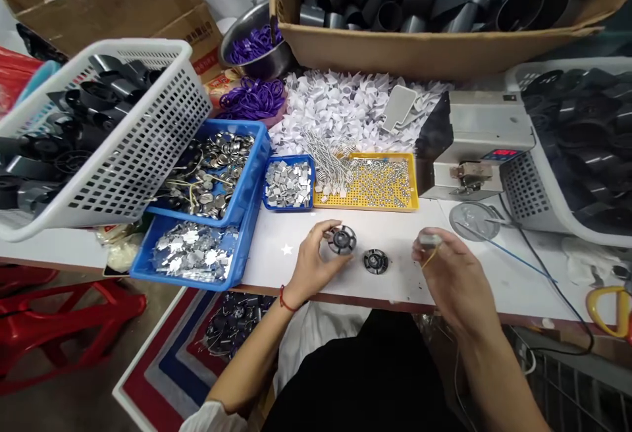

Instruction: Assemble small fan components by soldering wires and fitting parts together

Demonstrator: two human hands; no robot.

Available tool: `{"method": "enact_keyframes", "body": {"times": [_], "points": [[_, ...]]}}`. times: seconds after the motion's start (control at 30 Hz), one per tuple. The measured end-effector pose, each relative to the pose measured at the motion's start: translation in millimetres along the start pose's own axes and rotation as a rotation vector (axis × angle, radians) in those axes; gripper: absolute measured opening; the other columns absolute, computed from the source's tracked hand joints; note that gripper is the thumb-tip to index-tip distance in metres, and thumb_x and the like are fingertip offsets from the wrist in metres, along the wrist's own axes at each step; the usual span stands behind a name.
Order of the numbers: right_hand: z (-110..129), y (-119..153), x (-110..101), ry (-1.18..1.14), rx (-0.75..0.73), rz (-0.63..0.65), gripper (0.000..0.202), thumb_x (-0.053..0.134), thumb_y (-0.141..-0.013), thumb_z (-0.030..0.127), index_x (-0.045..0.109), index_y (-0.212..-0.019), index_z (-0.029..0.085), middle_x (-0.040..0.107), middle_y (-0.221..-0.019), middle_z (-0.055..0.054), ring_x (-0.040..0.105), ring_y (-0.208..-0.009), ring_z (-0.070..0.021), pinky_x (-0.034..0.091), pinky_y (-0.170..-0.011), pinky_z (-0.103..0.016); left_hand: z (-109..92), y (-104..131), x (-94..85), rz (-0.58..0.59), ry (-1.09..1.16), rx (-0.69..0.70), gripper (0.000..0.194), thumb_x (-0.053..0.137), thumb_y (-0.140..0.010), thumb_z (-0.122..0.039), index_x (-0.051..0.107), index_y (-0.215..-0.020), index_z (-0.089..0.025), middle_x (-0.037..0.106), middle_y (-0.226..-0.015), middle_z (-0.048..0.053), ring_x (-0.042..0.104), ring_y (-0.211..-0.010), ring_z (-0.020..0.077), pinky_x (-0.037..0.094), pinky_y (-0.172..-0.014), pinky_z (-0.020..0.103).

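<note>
With my left hand (318, 255) I pinch a black spoked base (342, 240) by its rim; a second base (376, 261) lies to its right, slightly nearer. My right hand (458, 275) pinches a small wired part (429, 240), apart from both, so I judge the work unfinished.

Round part (376, 261) on table (395, 222)

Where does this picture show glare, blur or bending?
In the head view, bright glints on the silver metal pieces; the white basket at the left seems stretched, probably by a wide lens; the red display is too smeared to read; the small piece in the right hand looks indistinct, while the round black part in the left hand is clearer.
</note>
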State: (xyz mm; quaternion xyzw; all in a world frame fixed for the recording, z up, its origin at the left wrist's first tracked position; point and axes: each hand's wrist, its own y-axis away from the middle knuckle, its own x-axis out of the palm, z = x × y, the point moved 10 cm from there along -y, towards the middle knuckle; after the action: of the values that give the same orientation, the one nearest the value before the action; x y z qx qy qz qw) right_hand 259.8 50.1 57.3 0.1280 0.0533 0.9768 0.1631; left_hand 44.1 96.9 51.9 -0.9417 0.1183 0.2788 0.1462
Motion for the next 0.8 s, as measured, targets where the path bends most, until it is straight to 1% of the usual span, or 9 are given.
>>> {"method": "enact_keyframes", "body": {"times": [0.07,0.13,0.2,0.3,0.37,0.43,0.53,0.63,0.8], "points": [[19,-2,2,-0.029,-0.094,-0.067,0.023,0.065,-0.082,0.042,0.068,-0.094,0.022,0.064,-0.075,0.0,0.062,-0.067,-0.013,0.053,-0.064,-0.03,-14,13,-0.7,-0.037,0.189,-0.006,0.053,0.076,-0.075,-0.024,0.049,-0.121,-0.022,0.06,-0.125,0.011,0.058,-0.118,0.0243,0.049,-0.099,0.042],[32,-6,8,-0.016,-0.169,-0.112,0.023,0.065,-0.082,0.04,0.069,-0.093,0.021,0.064,-0.072,0.0,0.062,-0.065,-0.013,0.053,-0.066,-0.031,-23,23,-3.7,-0.11,0.264,-0.003,0.052,0.076,-0.073,-0.022,0.049,-0.118,-0.022,0.059,-0.124,0.011,0.057,-0.119,0.0244,0.048,-0.101,0.043],[37,-9,15,0.069,-0.218,-0.146,0.023,0.067,-0.082,0.037,0.07,-0.094,0.018,0.067,-0.075,-0.002,0.063,-0.065,-0.014,0.054,-0.066,-0.033,-23,27,-6.6,-0.179,0.272,-0.036,0.052,0.078,-0.072,-0.023,0.05,-0.116,-0.022,0.06,-0.118,0.01,0.06,-0.114,0.0236,0.051,-0.097,0.042],[37,-9,19,0.175,-0.258,-0.177,0.025,0.069,-0.081,0.038,0.071,-0.093,0.016,0.068,-0.074,-0.003,0.063,-0.062,-0.0139,0.053,-0.061,-0.032,-18,28,-10.0,-0.214,0.231,-0.111,0.059,0.083,-0.068,-0.032,0.051,-0.117,-0.021,0.059,-0.111,0.008,0.062,-0.103,0.0216,0.054,-0.09,0.038],[33,-6,17,0.173,-0.261,-0.187,0.025,0.07,-0.08,0.038,0.072,-0.091,0.016,0.068,-0.072,-0.002,0.062,-0.06,-0.0132,0.053,-0.059,-0.03,-21,26,-14.5,-0.218,0.163,-0.103,0.061,0.084,-0.066,-0.039,0.054,-0.116,-0.022,0.058,-0.107,0.007,0.061,-0.1,0.0214,0.054,-0.086,0.037],[27,-4,15,0.147,-0.24,-0.191,0.022,0.07,-0.08,0.037,0.073,-0.088,0.017,0.067,-0.069,-0.001,0.062,-0.059,-0.0127,0.052,-0.059,-0.03,-27,24,-20.3,-0.238,0.073,-0.062,0.056,0.084,-0.065,-0.041,0.059,-0.111,-0.022,0.057,-0.104,0.007,0.06,-0.1,0.022,0.054,-0.084,0.036],[21,-3,11,0.103,-0.21,-0.218,0.019,0.07,-0.08,0.033,0.073,-0.088,0.016,0.067,-0.067,-0.001,0.062,-0.058,-0.0123,0.053,-0.06,-0.03,-37,24,-26.3,-0.293,-0.028,0.002,0.05,0.083,-0.068,-0.038,0.06,-0.108,-0.021,0.057,-0.101,0.007,0.059,-0.1,0.0222,0.054,-0.084,0.037],[18,-3,14,0.115,-0.21,-0.224,0.022,0.069,-0.081,0.035,0.072,-0.089,0.015,0.068,-0.068,-0.002,0.062,-0.058,-0.013,0.054,-0.06,-0.031,-43,25,-26.0,-0.326,-0.075,0.035,0.048,0.081,-0.07,-0.036,0.058,-0.109,-0.021,0.059,-0.101,0.007,0.06,-0.101,0.0225,0.054,-0.085,0.038],[24,-1,19,0.212,-0.294,-0.253,0.025,0.071,-0.08,0.038,0.071,-0.091,0.015,0.07,-0.072,-0.002,0.064,-0.061,-0.0138,0.055,-0.059,-0.03,-42,27,-25.7,-0.344,-0.068,0.016,0.049,0.082,-0.069,-0.037,0.057,-0.108,-0.02,0.061,-0.1,0.007,0.062,-0.098,0.0227,0.054,-0.083,0.038]]}}
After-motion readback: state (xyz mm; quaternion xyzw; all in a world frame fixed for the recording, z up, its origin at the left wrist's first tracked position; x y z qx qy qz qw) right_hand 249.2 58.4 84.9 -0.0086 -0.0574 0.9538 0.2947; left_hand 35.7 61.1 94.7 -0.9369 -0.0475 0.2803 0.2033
